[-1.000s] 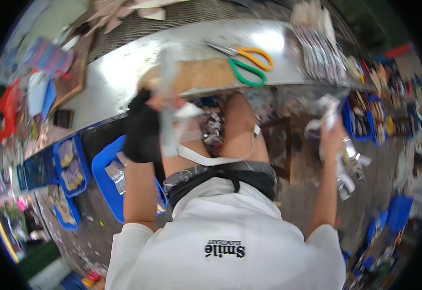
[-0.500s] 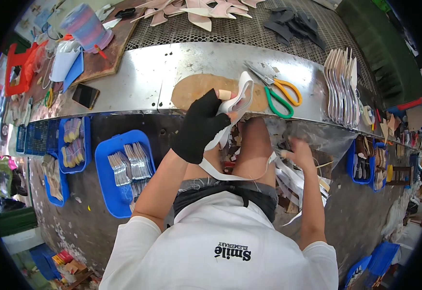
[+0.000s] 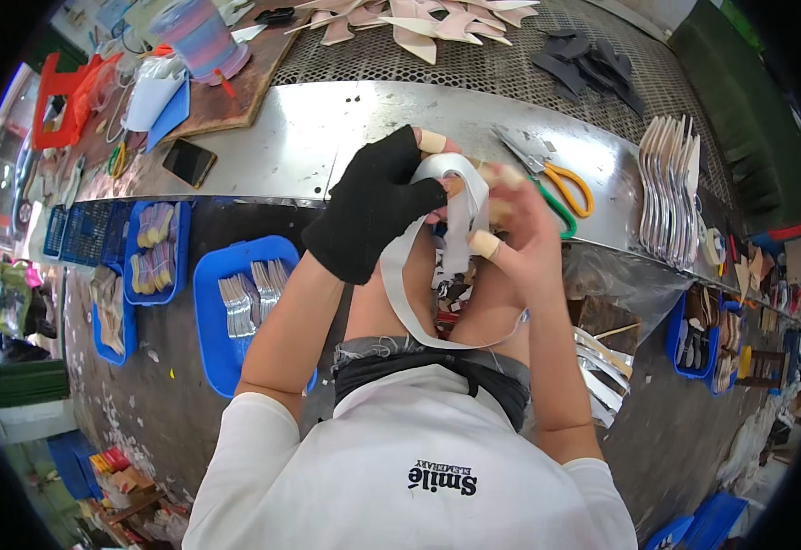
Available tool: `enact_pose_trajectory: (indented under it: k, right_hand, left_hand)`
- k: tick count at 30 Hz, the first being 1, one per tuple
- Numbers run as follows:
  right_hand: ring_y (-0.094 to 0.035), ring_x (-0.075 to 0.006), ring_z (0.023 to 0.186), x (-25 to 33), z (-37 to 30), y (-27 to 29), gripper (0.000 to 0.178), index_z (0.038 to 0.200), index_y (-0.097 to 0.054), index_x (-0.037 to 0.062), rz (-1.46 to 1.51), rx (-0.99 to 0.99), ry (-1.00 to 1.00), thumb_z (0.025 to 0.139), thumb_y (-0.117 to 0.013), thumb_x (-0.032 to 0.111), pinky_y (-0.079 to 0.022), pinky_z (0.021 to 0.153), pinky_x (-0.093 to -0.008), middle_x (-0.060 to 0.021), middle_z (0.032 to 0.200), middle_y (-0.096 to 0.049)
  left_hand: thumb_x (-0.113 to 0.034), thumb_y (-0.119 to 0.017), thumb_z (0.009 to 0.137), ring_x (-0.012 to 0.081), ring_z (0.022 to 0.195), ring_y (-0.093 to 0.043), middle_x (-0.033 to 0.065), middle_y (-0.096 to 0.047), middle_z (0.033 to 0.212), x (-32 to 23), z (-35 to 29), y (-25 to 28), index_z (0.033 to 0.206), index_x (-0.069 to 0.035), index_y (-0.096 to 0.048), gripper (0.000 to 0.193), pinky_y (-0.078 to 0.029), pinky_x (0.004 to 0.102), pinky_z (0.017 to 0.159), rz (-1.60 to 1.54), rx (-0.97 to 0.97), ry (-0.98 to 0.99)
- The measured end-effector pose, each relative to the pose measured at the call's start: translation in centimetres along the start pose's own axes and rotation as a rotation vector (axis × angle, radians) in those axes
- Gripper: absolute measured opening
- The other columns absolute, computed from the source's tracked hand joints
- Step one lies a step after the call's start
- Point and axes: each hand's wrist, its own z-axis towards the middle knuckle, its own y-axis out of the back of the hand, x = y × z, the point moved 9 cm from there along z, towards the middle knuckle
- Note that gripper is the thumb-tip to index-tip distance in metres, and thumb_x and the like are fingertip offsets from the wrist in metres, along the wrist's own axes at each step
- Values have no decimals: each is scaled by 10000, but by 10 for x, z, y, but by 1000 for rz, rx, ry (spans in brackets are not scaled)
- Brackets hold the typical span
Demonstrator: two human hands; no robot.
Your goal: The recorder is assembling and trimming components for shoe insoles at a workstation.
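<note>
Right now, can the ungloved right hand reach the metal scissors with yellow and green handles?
Probably yes: the scissors lie close beside the right hand, and nothing visible stands between, though that hand is at the flat white strip.

A dark smartphone [image 3: 189, 163] lies on the metal counter [image 3: 276, 147]; a pink-and-blue plastic tub [image 3: 202, 41] stands farther back; dark cut pieces [image 3: 587, 64] lie right of pale pink cut pieces [image 3: 419, 42] on the mesh [image 3: 364, 66].

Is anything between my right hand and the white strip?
Nothing visible: your right hand is close beside the strip, though blur hides whether they touch. Your left hand holds the strip; the scissors lie farther right, not between.
</note>
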Motion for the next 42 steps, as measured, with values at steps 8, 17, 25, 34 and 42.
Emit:
enact_pose_trajectory:
  k: [8, 17, 25, 34, 42]
  right_hand:
    - [-527, -52, 541, -18, -20, 2, 167, 876, -592, 60, -529, -72, -115, 749, -700, 75, -396, 466, -231, -1, 655, -560]
    - [-600, -84, 633, -42, -64, 129, 92, 916, -615, 42, -231, -267, -365, 830, -626, 72, -468, 538, -197, -36, 819, -650]
    - [-574, -65, 636, -72, -49, -23, 183, 1003, -607, 37, 295, 133, -475, 825, -601, 78, -467, 524, -196, 11, 754, -592]
    - [-596, -110, 628, -21, -169, 404, 206, 1011, -630, 23, -897, -968, -164, 876, -574, 167, -472, 549, -243, -37, 777, -632]
    - [-653, -308, 887, -105, -185, 357, 464, 1155, -597, 67, -1714, -409, -932, 762, -645, 307, -491, 803, -411, -183, 1018, -652]
  left_hand:
    - [-83, -618, 849, 104, 628, -593, 49, -608, 822, 34, 0, 0, 1064, -35, -556, 228, -488, 239, 532, -282, -56, 242]
    - [-144, -540, 865, 109, 456, -526, 71, -628, 779, 32, -15, 29, 1156, -1, -527, 325, -426, 225, 429, -347, 52, 118]
    - [-107, -591, 865, 85, 501, -543, 54, -625, 826, 54, -16, -6, 1093, -22, -522, 252, -434, 211, 459, -246, -43, 197]
    - [-235, -513, 891, 33, 367, -360, 31, -603, 763, 20, -71, 141, 1174, 14, -515, 377, -225, 175, 332, 98, -241, 166]
    - [-293, -601, 856, 20, 373, -327, 13, -596, 751, 32, -103, 152, 1171, 23, -511, 455, -216, 172, 373, 154, -202, 255]
